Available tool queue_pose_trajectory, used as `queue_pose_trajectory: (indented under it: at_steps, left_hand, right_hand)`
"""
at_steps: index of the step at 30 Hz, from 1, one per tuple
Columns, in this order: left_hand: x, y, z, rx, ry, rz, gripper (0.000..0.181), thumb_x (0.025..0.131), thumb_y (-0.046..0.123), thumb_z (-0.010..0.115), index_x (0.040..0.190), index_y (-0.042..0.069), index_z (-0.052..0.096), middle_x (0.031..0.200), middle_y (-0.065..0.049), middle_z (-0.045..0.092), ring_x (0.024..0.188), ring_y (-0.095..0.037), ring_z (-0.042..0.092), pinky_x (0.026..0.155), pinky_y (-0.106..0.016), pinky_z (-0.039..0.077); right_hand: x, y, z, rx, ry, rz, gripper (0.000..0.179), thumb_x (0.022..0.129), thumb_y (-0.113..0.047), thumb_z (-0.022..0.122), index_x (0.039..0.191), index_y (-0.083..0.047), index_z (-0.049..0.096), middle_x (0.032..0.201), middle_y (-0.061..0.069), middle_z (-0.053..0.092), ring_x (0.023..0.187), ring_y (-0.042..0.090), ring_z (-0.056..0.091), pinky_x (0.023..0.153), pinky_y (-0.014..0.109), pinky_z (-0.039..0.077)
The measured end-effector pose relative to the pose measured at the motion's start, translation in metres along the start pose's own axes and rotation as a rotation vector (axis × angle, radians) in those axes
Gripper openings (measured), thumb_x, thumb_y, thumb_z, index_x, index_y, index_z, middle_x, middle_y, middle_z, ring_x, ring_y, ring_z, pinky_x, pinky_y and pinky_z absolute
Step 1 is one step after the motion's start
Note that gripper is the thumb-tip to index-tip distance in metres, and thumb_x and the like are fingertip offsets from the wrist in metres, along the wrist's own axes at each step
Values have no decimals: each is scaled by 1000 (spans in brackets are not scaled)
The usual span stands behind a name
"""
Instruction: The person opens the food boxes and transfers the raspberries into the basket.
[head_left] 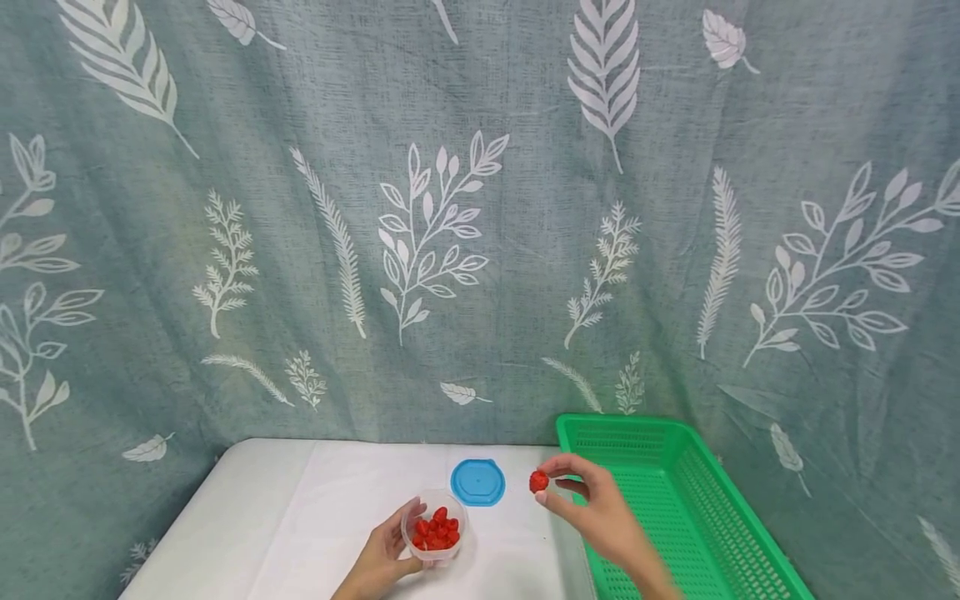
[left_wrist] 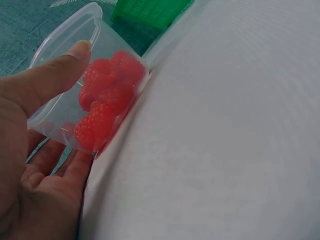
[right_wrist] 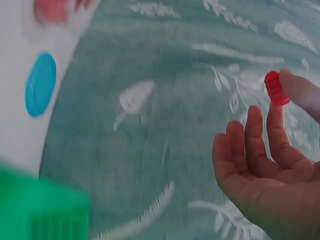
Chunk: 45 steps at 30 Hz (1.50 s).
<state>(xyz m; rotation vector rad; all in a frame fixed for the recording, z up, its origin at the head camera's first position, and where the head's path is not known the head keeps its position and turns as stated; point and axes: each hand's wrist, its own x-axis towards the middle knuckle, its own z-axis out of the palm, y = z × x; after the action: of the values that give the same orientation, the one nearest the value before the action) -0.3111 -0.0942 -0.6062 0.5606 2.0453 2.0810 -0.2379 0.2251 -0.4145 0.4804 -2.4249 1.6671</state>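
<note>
My left hand (head_left: 385,553) grips a clear round plastic tub (head_left: 410,521), thumb on one side and fingers on the other. Inside lie several red raspberries (head_left: 437,531), heaped at the bottom; the left wrist view shows their bumpy skins through the tub wall (left_wrist: 60,107). My right hand (head_left: 594,508) pinches a single raspberry (head_left: 538,481) between thumb and forefinger, raised beside the left rim of the green basket. In the right wrist view that raspberry (right_wrist: 276,88) sits at the thumb tip while the other fingers are spread.
A blue lid (head_left: 478,482) lies flat on the white table (head_left: 300,517) behind the tub. The large green slotted basket (head_left: 738,500) stands at the right, partly behind my right hand and forearm. A green-grey leaf-patterned curtain (head_left: 480,367) hangs along the table's back edge.
</note>
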Motion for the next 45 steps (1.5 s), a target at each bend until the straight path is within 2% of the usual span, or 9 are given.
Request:
queue_pose_trajectory:
  at_steps: [8,13,19,29,34,40,45]
  left_hand:
    - [3,1,0,14,18,-35,96,79,3,83,158,-3,28,157,-29,38,150,-46,27,115,-22,38]
    - [3,0,0,16,20,-55,96,79,4,83,158,-1,29,157,-28,39,150,-46,27,114,-24,40]
    - [1,-1,2,-10,16,-62,96,78,2,82,158,-1,29,157,-27,39,150,-45,27,114,-22,39]
    - [2,-1,0,12,19,-45,96,79,3,83,158,-1,29,157,-28,39,150,-46,27,115,-24,38]
    - [2,-3,-3,3,16,-38,96,79,5,84,158,-1,29,157,-27,39,150,-45,27,113,-18,38]
    - [2,-4,-3,-4,4,-28,97,79,6,84,158,-2,28,157,-28,38,150,-45,26,113,-16,38]
    - [2,-3,-3,20,17,-31,96,79,7,85,157,-1,30,157,-26,40,150,-45,29,113,-17,38]
  right_hand:
    - [16,13,-52,21,-20,83,35,92,-16,75,121,0,63,118,17,66,106,21,69,92,26,59]
    - [32,32,-78,-65,-1,122,38,94,-22,74,124,-1,62,118,15,68,106,21,66,88,29,59]
    - [46,61,-100,-152,10,142,38,96,-24,72,124,0,63,116,14,69,106,24,64,86,35,57]
    - [68,123,-118,-149,6,215,41,97,-23,70,127,3,60,121,18,66,107,26,66,86,36,59]
    - [76,152,-120,-175,8,264,38,96,-18,72,123,6,63,115,18,68,100,23,66,83,42,60]
    - [77,176,-123,-211,10,313,33,93,-8,72,117,13,62,105,21,70,99,36,68,89,54,59]
    - [75,191,-127,-255,8,347,31,91,-3,72,113,16,63,98,22,71,93,38,68,82,52,61]
